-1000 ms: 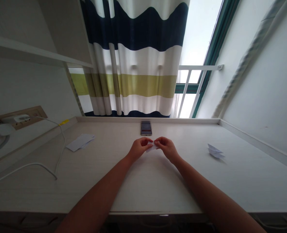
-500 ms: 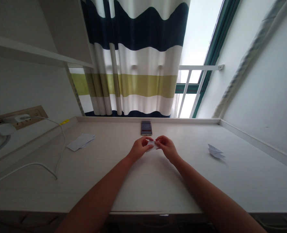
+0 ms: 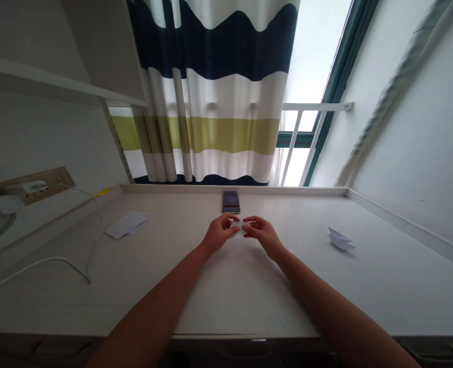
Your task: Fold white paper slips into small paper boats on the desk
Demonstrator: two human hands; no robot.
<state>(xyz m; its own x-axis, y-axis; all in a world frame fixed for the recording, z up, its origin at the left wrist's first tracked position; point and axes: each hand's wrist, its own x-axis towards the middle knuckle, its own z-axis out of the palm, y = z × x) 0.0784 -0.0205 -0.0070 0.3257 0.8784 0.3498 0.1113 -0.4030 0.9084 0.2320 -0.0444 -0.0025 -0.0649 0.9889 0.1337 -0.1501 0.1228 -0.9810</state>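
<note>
The left hand [image 3: 220, 233] grips a small folded white paper [image 3: 238, 228] in closed fingers; whether the right hand [image 3: 263, 235] grips it, I cannot tell. A smartphone [image 3: 231, 202] lies at twelve o'clock on the counter [image 3: 272, 291].

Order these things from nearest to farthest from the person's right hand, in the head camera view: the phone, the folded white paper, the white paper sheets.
From the right hand:
1. The phone, ahead and slightly left, at the back edge of the desk.
2. The folded white paper, out to the right.
3. The white paper sheets, far over on the left.
</note>
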